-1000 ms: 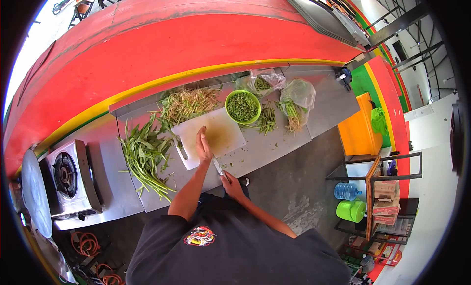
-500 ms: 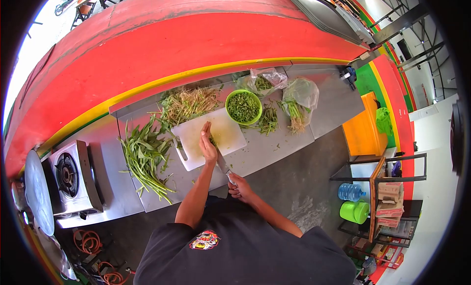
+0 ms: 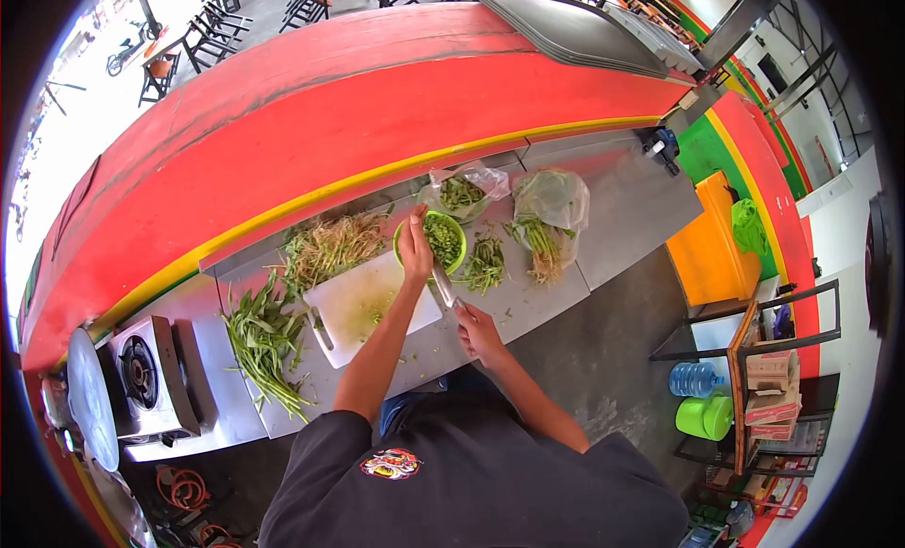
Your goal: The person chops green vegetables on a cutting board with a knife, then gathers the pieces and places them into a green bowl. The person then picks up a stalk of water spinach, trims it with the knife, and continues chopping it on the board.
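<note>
My right hand grips the handle of a knife, its blade pointing up toward the bowl. Beside the blade, my left hand is held flat with the fingers stretched out, at the left edge of a lime-green bowl. Chopped greens fill much of that bowl. Whether any greens sit between palm and blade is hidden. Below and left lies a white cutting board, wet and green-stained, with a few chopped bits on it.
Leafy stems and a heap of rooty trimmings lie left on the steel counter. Right of the bowl are a small bunch of greens and plastic bags with greens. A gas stove stands far left; a red wall runs behind.
Both hands and the knife have moved from over the cutting board up to the bowl. Most chopped greens are gone from the board. The camera view has shifted.
</note>
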Motion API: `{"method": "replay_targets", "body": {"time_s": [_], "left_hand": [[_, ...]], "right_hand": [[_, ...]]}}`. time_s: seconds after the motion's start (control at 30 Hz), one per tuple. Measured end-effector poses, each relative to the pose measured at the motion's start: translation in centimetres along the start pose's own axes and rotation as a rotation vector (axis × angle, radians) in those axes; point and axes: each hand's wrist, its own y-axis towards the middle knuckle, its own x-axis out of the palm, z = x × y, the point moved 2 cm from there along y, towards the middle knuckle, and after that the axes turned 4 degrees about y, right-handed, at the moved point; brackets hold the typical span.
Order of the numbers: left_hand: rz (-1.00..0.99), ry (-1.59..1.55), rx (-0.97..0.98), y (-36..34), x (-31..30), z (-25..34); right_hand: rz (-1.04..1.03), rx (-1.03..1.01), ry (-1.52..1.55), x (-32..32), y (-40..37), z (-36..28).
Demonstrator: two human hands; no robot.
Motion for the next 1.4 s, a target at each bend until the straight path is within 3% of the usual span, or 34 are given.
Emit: {"method": "replay_targets", "body": {"time_s": [0.1, 0.17, 0.23, 0.3, 0.4, 0.53, 0.77, 0.83, 0.87, 0.97, 1.17, 1.23, 1.27, 1.3, 1.33, 1.4], "left_hand": [[0.014, 0.202, 0.004, 0.1, -0.2, -1.3], [-0.165, 0.496, 0.031, -1.5, -0.5, 0.4], [-0.221, 0.475, 0.084, -3.5, -0.8, 0.1], [-0.656, 0.777, 0.458, -5.1, -0.3, 0.2], [-0.782, 0.902, 0.279, -6.7, 0.2, -0.9], [-0.659, 0.984, 0.282, -6.1, 0.3, -2.4], [-0.418, 1.056, 0.267, -5.2, 0.3, -0.4], [-0.591, 0.936, 0.378, -6.4, 1.4, 1.1], [-0.695, 0.956, 0.323, -7.3, 1.9, 1.2], [-0.699, 1.005, 0.24, -8.2, 1.8, 0.0], [-0.419, 1.154, 0.114, -6.5, -1.2, -0.9], [-0.204, 0.987, -0.023, -6.5, -3.1, -0.3], [-0.211, 0.996, -0.028, -6.9, -3.9, 0.1], [-0.076, 0.884, -0.072, -7.5, -5.1, 0.8], [0.056, 0.772, -0.116, -8.3, -6.5, 1.3], [0.069, 0.838, -0.125, -10.8, -9.4, 2.1]], "right_hand": [[0.076, -0.075, -0.194, -3.3, 2.8, -0.8], [0.079, -0.085, -0.259, -4.5, 3.7, -1.6], [0.087, -0.11, -0.276, -5.2, 3.3, -2.7], [0.039, -0.026, -0.235, -5.8, 3.2, -3.9], [-0.064, 0.155, -0.127, -6.9, 3.2, -5.2], [-0.193, 0.309, 0.026, -8.3, 2.8, -6.5], [-0.245, 0.354, 0.041, -10.3, 2.9, -7.9], [-0.217, 0.37, 0.023, -10.0, 3.1, -8.2], [-0.234, 0.385, 0.009, -9.9, 3.1, -8.3], [-0.277, 0.413, 0.034, -9.5, 3.1, -8.0], [-0.249, 0.349, 0.038, -9.6, 2.7, -6.7], [-0.212, 0.331, 0.027, -9.0, 2.6, -6.4], [-0.192, 0.205, -0.087, -8.9, 2.6, -6.4], [-0.167, 0.08, -0.198, -9.1, 2.5, -6.3], [-0.165, 0.087, -0.184, -9.7, 3.6, -4.9], [-0.117, -0.664, -0.662, -10.4, 5.8, -2.4]]}}
